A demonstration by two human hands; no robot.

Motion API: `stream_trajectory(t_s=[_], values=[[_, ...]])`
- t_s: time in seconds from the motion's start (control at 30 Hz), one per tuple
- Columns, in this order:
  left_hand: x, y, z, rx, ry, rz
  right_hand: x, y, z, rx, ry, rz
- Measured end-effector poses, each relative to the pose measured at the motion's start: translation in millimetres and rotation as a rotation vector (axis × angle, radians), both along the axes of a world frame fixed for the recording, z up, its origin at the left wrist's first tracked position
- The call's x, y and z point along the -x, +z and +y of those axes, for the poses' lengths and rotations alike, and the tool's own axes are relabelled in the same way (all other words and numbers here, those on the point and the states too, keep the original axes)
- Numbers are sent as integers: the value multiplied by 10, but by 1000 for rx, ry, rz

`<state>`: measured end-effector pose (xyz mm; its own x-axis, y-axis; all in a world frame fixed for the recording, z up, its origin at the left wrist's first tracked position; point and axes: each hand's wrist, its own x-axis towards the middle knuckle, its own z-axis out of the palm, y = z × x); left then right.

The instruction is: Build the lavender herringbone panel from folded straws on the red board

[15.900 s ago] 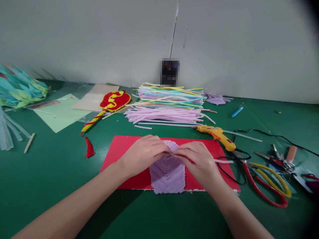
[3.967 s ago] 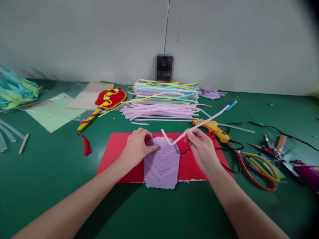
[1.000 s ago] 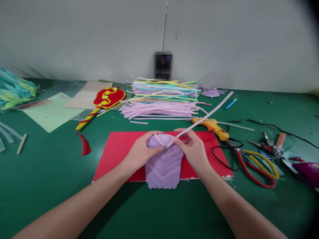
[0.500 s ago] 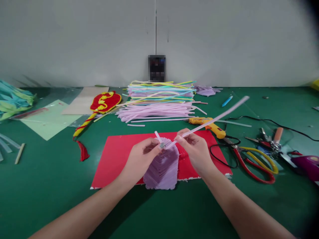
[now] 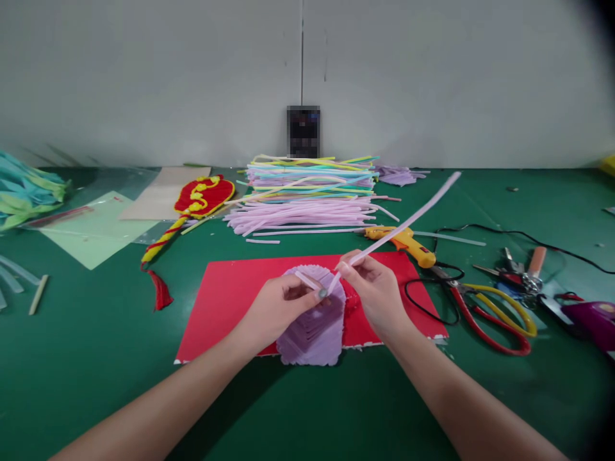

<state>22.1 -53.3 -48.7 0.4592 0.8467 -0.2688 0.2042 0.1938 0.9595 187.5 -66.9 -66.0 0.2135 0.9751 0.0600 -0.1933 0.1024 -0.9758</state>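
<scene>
Green table (image 5: 96, 397), red board (image 5: 229, 282), lilac panel (image 5: 319, 333) over it. Stacked V rows (image 5: 308, 328) done; 1 bent lilac strip (image 5: 408, 219) not yet laid: left hand (image 5: 278, 307) pinches it near the bend, right hand (image 5: 377, 285) the long leg.

To my left I note a teal-and-green leafy bunch (image 5: 29, 195), a pale green sheet (image 5: 93, 235) and a red-and-yellow fan (image 5: 206, 200) trailing a red tassel (image 5: 160, 293); to my right, a bunch of keys (image 5: 532, 283) and, near it, a purple object (image 5: 590, 320) partly out of view.

Dim light, darkened right corners
</scene>
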Motion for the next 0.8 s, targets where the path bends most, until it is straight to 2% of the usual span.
stream_trajectory(t_s=[0.07, 0.23, 0.3, 0.53, 0.8], values=[[5, -8, 7, 20, 2, -13, -11, -6, -5, -4, 23, -2], [14, -2, 13, 55, 5, -73, -19, -1, -37, -7, 242, -60], [14, 5, 6, 73, 1, -95, -9, 1, -49, 1, 286, -67], [9, -5, -17, 68, -8, -114, 38, -8, -66, -43, 227, -90], [4, -27, -13, 55, -7, -69, 44, -62, -38, -17, 254, -127]])
